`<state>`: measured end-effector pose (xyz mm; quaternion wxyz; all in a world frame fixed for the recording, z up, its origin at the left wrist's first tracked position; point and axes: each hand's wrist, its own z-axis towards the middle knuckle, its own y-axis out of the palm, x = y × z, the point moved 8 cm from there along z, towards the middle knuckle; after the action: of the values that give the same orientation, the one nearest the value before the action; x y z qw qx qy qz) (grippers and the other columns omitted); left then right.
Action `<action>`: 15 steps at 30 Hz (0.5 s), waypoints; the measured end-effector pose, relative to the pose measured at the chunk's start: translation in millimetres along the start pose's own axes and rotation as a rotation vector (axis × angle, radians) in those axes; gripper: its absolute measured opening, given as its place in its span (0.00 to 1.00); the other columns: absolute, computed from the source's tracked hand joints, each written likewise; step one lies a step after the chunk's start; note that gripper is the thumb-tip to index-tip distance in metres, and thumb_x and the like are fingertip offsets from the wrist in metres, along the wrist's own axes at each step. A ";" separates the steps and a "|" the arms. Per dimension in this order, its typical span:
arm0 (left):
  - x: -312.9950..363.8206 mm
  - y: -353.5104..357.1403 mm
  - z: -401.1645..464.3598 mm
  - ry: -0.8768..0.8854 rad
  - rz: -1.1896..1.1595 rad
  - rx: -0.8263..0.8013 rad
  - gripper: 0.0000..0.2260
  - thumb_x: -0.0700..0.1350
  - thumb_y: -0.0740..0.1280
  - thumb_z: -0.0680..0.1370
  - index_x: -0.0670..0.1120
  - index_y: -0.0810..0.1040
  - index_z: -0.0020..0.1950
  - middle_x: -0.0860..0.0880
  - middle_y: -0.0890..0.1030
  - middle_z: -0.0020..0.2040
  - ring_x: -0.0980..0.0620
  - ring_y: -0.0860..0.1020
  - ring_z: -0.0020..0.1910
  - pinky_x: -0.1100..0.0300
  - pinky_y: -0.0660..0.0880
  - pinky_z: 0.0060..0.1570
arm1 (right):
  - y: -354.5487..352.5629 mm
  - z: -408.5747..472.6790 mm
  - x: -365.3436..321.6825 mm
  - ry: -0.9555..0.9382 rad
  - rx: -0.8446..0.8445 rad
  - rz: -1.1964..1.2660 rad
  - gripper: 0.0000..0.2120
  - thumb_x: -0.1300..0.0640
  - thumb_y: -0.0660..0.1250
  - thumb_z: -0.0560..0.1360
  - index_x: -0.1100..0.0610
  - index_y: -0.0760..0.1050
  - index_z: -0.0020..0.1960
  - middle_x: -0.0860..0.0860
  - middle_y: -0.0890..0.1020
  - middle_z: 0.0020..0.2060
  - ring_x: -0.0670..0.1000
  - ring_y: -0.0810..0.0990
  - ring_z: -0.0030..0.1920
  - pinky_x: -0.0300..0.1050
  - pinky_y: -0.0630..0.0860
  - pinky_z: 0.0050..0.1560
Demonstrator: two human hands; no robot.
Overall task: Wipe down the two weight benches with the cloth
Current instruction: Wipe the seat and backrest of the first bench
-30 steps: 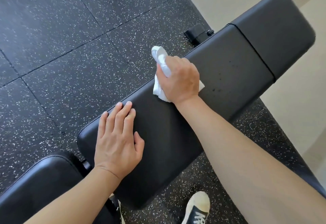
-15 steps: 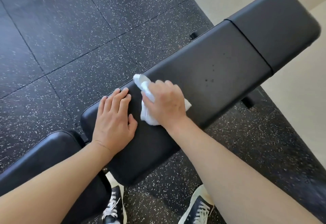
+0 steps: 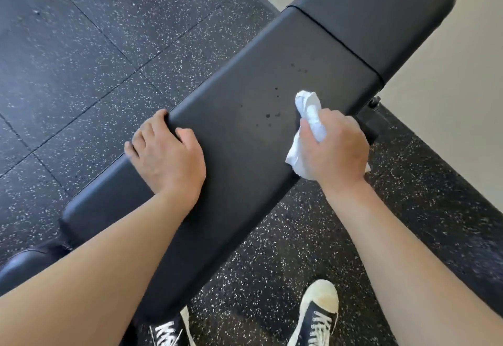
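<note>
the right hand (image 3: 333, 147), clenching the white cloth (image 3: 310, 117), is sweeping back toward dark spots; left hand (image 3: 168, 155) is now gripping the weight bench (image 3: 245, 133) edge.

No readable text, label, brand, number or sign on anything here.

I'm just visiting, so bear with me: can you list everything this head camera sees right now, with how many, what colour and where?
weight bench: one, black, running diagonally across the middle
dark spots: several, on the pad, left of the cloth
second pad: one, black, bottom left corner
cloth: one, white, on the bench's near edge
floor: black speckled tiles
shoes: two, black and white, bottom
left hand: grips the bench's far edge
right hand: holds the cloth
</note>
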<state>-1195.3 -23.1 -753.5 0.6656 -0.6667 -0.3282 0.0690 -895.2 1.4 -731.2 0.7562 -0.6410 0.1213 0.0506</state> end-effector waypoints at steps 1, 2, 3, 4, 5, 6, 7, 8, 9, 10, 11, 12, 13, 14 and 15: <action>0.1 3.6 -0.1 -0.030 0.017 0.041 0.23 0.49 0.56 0.82 0.48 0.70 0.77 0.43 0.74 0.74 0.39 0.67 0.75 0.42 0.54 0.79 | -3.4 -2.5 -10.8 0.016 0.059 0.073 0.09 0.52 0.63 0.78 0.54 0.71 0.40 0.51 0.72 0.33 0.59 0.72 0.35 0.48 0.65 0.36; -0.3 6.5 0.1 -0.037 0.038 0.066 0.23 0.50 0.55 0.81 0.48 0.70 0.76 0.43 0.75 0.73 0.39 0.68 0.74 0.41 0.55 0.79 | -3.4 -7.3 -27.9 -0.003 0.089 0.110 0.07 0.53 0.65 0.76 0.54 0.74 0.41 0.51 0.71 0.32 0.58 0.69 0.33 0.48 0.67 0.34; -1.0 8.3 0.2 -0.034 0.055 0.078 0.23 0.50 0.55 0.81 0.48 0.71 0.75 0.42 0.75 0.72 0.38 0.68 0.73 0.41 0.55 0.79 | 1.3 -14.7 -49.7 -0.044 0.092 0.122 0.05 0.53 0.65 0.74 0.53 0.77 0.44 0.50 0.70 0.32 0.57 0.67 0.33 0.49 0.68 0.33; -1.4 8.7 0.6 -0.031 0.066 0.087 0.23 0.50 0.55 0.80 0.48 0.71 0.75 0.41 0.75 0.71 0.37 0.69 0.73 0.41 0.56 0.78 | 7.7 -22.9 -73.7 -0.097 0.075 0.146 0.05 0.53 0.66 0.73 0.52 0.79 0.46 0.49 0.70 0.32 0.57 0.66 0.33 0.50 0.67 0.33; -1.4 8.2 1.1 -0.028 0.074 0.097 0.23 0.50 0.55 0.80 0.48 0.71 0.74 0.41 0.75 0.71 0.37 0.69 0.73 0.40 0.57 0.78 | 13.3 -31.1 -97.1 -0.145 0.050 0.181 0.05 0.53 0.67 0.72 0.52 0.79 0.46 0.49 0.70 0.32 0.57 0.67 0.34 0.52 0.67 0.34; -0.9 7.9 1.4 -0.028 0.077 0.105 0.23 0.50 0.55 0.79 0.48 0.71 0.74 0.41 0.75 0.71 0.37 0.69 0.72 0.40 0.57 0.78 | 19.3 -38.4 -115.6 -0.182 0.026 0.213 0.04 0.53 0.69 0.72 0.53 0.78 0.44 0.50 0.71 0.32 0.57 0.68 0.34 0.53 0.66 0.34; 0.2 8.4 2.0 -0.033 0.073 0.104 0.24 0.50 0.55 0.79 0.48 0.71 0.74 0.41 0.75 0.71 0.37 0.69 0.73 0.40 0.57 0.78 | 24.6 -42.7 -126.6 -0.199 0.010 0.230 0.05 0.53 0.70 0.72 0.54 0.77 0.42 0.50 0.71 0.32 0.57 0.68 0.34 0.53 0.65 0.34; 0.5 9.3 2.7 -0.039 0.066 0.099 0.24 0.49 0.55 0.79 0.48 0.71 0.74 0.41 0.75 0.71 0.37 0.68 0.73 0.41 0.56 0.78 | 27.6 -44.2 -131.4 -0.212 0.012 0.244 0.06 0.53 0.71 0.71 0.54 0.76 0.40 0.50 0.71 0.32 0.56 0.67 0.34 0.53 0.63 0.34; -0.2 9.9 2.6 -0.043 0.067 0.096 0.24 0.49 0.55 0.79 0.48 0.71 0.75 0.41 0.75 0.71 0.37 0.68 0.73 0.41 0.56 0.79 | 25.7 -43.4 -130.6 -0.224 0.023 0.266 0.07 0.53 0.72 0.71 0.54 0.76 0.40 0.50 0.70 0.32 0.55 0.65 0.34 0.51 0.61 0.34; -0.8 9.8 2.1 -0.043 0.074 0.097 0.24 0.49 0.54 0.79 0.47 0.70 0.75 0.41 0.75 0.71 0.37 0.68 0.73 0.41 0.56 0.79 | 23.1 -42.9 -127.1 -0.248 0.031 0.280 0.07 0.53 0.72 0.71 0.54 0.76 0.40 0.50 0.69 0.32 0.54 0.64 0.35 0.51 0.60 0.34; -0.5 9.2 1.8 -0.036 0.084 0.100 0.24 0.49 0.54 0.79 0.47 0.70 0.75 0.41 0.74 0.70 0.37 0.68 0.73 0.40 0.56 0.78 | 20.7 -42.6 -120.2 -0.276 0.024 0.276 0.06 0.53 0.72 0.71 0.53 0.76 0.41 0.49 0.69 0.32 0.54 0.64 0.35 0.51 0.59 0.34; 0.8 8.6 1.5 -0.029 0.089 0.102 0.24 0.49 0.54 0.80 0.47 0.70 0.75 0.41 0.74 0.70 0.36 0.68 0.73 0.40 0.56 0.78 | 17.2 -40.3 -109.6 -0.293 0.029 0.255 0.04 0.53 0.70 0.70 0.51 0.79 0.44 0.49 0.68 0.32 0.55 0.65 0.34 0.51 0.60 0.34; 2.0 8.2 1.0 -0.027 0.090 0.102 0.24 0.49 0.54 0.80 0.47 0.70 0.75 0.41 0.74 0.71 0.36 0.68 0.73 0.40 0.56 0.78 | 11.2 -33.5 -94.1 -0.282 0.043 0.206 0.09 0.53 0.68 0.70 0.48 0.81 0.50 0.49 0.68 0.33 0.56 0.66 0.35 0.52 0.60 0.35; 2.6 8.0 0.8 -0.028 0.093 0.103 0.24 0.50 0.54 0.80 0.47 0.70 0.75 0.41 0.74 0.71 0.36 0.68 0.73 0.40 0.56 0.78 | 6.5 -25.2 -74.2 -0.258 0.073 0.147 0.16 0.53 0.66 0.71 0.45 0.81 0.58 0.48 0.67 0.33 0.57 0.65 0.35 0.52 0.60 0.35; 2.6 8.3 0.6 -0.029 0.099 0.103 0.24 0.50 0.54 0.80 0.47 0.70 0.75 0.41 0.74 0.71 0.36 0.68 0.73 0.39 0.56 0.78 | 3.4 -13.9 -50.2 -0.216 0.091 0.095 0.17 0.51 0.65 0.73 0.44 0.80 0.60 0.48 0.67 0.33 0.57 0.65 0.35 0.52 0.62 0.35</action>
<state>-1190.7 -20.4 -760.4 0.6899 -0.6459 -0.3005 0.1285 -946.1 -7.7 -724.1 0.7898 -0.5905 0.0716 0.1496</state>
